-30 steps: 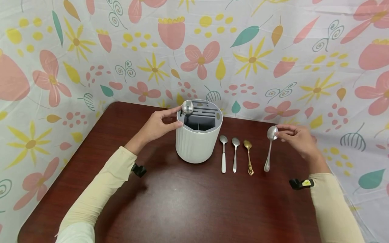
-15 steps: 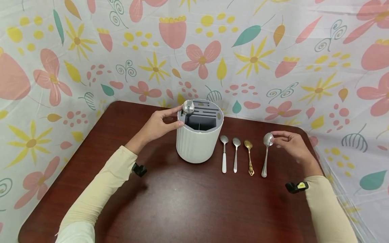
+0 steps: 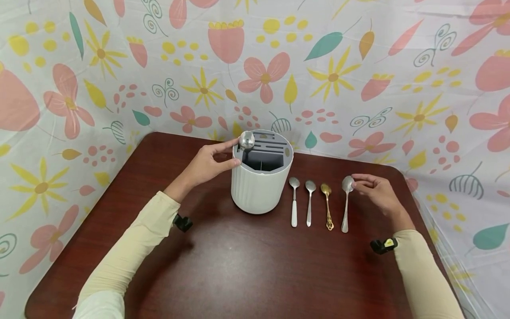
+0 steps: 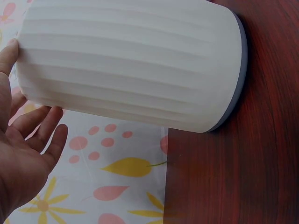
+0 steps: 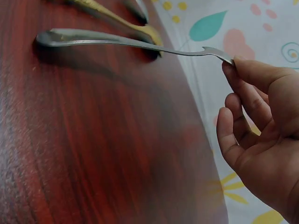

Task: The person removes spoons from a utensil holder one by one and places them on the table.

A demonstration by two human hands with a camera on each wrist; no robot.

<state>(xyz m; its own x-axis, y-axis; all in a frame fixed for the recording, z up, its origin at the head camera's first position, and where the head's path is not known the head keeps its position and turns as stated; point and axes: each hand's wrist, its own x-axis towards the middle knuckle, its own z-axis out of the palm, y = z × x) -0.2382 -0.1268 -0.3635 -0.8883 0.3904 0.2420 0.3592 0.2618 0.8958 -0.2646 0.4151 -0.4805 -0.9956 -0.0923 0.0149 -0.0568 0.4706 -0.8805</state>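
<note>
In the head view my left hand [image 3: 207, 166] rests against the rim of a white, ribbed utensil holder [image 3: 256, 192], its thumb and index finger straight. A round, shiny metal spoon bowl [image 3: 247, 140] rises from the holder's left slot; its handle is hidden inside. My right hand [image 3: 376, 190] pinches a silver spoon [image 3: 345, 201] at its bowl, between thumb and fingers. In the right wrist view the spoon's handle slopes down to the table, its end close over the wood. The other fingers of that hand [image 5: 266, 121] curl loosely below.
Left of the held spoon lie a gold spoon [image 3: 327, 206] with an ornate handle, a plain silver spoon [image 3: 309, 204] and a white-handled spoon [image 3: 294, 204], in a row. The dark red-brown table [image 3: 239, 270] ends at a flower-patterned cloth [image 3: 263, 102] behind.
My right hand has moved left and down toward the table with the silver spoon, bringing it beside the gold spoon. My left hand has stayed on the holder.
</note>
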